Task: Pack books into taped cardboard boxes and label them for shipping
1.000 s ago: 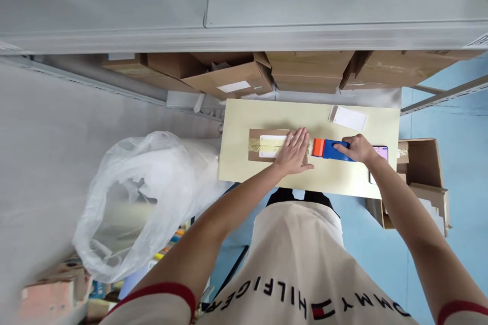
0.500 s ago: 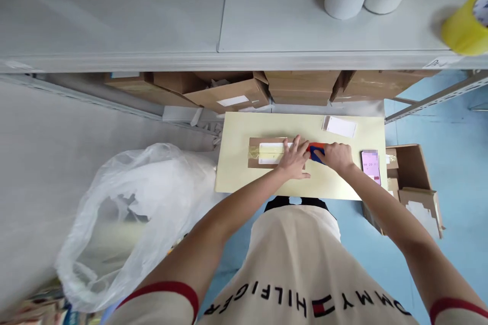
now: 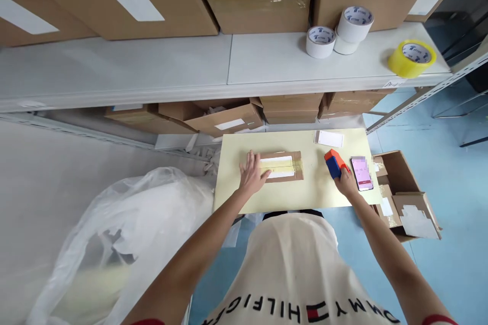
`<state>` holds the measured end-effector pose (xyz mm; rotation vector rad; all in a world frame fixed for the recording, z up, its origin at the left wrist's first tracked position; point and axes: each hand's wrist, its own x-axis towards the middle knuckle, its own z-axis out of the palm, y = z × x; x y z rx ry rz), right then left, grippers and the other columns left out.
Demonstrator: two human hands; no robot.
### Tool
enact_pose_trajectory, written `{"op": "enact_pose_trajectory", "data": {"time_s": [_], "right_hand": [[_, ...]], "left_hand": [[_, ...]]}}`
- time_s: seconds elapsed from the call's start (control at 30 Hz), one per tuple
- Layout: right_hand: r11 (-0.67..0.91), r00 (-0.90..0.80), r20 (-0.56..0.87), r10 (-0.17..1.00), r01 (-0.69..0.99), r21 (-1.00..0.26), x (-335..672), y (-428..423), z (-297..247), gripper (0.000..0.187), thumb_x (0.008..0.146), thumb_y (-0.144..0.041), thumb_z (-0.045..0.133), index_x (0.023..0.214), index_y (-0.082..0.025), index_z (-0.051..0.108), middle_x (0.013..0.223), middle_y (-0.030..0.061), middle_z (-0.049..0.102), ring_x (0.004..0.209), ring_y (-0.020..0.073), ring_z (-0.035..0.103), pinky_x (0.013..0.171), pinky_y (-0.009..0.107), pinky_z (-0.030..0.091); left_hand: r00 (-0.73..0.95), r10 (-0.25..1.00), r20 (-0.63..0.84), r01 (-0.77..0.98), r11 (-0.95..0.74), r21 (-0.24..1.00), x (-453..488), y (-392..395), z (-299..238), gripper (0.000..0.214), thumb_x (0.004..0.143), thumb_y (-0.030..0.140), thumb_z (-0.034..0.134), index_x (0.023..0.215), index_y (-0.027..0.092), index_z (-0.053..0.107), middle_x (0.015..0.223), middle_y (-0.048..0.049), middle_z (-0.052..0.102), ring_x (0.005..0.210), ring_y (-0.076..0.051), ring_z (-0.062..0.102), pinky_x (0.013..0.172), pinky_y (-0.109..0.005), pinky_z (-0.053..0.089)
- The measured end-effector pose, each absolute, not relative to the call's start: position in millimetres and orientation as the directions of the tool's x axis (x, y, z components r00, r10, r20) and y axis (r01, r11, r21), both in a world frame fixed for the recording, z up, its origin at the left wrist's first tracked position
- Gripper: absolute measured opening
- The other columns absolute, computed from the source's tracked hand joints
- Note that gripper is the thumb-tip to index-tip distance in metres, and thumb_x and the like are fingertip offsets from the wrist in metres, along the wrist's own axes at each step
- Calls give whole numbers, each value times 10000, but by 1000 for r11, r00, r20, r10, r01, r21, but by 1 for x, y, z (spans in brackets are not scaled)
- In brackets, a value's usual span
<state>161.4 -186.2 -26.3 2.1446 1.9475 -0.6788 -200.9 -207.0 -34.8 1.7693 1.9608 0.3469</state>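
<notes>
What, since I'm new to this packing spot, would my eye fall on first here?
Mid-picture, on the pale yellow table, the left hand lies flat on the left end of a taped brown cardboard parcel. To the right, the right hand holds a red-and-blue tape dispenser beside a pink-screened phone. A bright yellow tape roll stands out on the white shelf above, at the right.

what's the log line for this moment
left hand: flat on parcel | right hand: holds tape dispenser | phone: beside right hand
</notes>
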Motion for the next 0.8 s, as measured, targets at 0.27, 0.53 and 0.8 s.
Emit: {"op": "enact_pose_trajectory", "data": {"time_s": [0.27,0.53,0.8], "right_hand": [[-107,23,-418,908,978,-178,138,-226,-56,417,852,-75,436,1260,-98,521,1109,227,664,1074,335,623,889,405,467],[66,-229,-274,934,864,-499,94,-209,-51,842,784,-330,664,1510,-136,285,1541,202,358,1438,329,331,1133,465,345],[-168,-217,-262,940,374,-912,50,-202,-51,810,731,-533,676,1420,-189,424,1329,173,593,1009,279,668,816,431,567]], "left_hand": [[-170,941,-293,448,339,827,-225,-230,-62,668,922,450,396,1496,129,280,1456,-175,497,1392,-253,421,1143,-395,337],[-18,960,-278,161,277,947,-236,-247,-74,732,831,570,556,1412,141,439,1404,-161,558,1290,-277,532,1084,-403,413],[-101,957,-272,168,286,943,-241,-243,-78,714,670,420,771,1299,157,558,1215,-130,674,1054,-266,665,849,-383,571]]}}
